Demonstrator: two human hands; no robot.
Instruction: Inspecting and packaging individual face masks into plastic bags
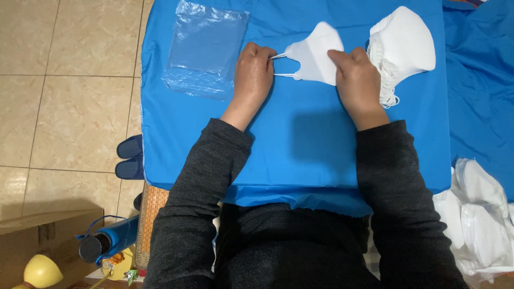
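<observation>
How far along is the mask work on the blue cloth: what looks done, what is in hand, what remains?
Done: hard to tell; the clear plastic bags on the blue cloth look empty. In hand: one white mask, its ear loops pinched by the left hand, its body pressed by the right hand. Left: a stack of white masks waits beside the right hand, and more white masks lie off the table's right edge.
</observation>
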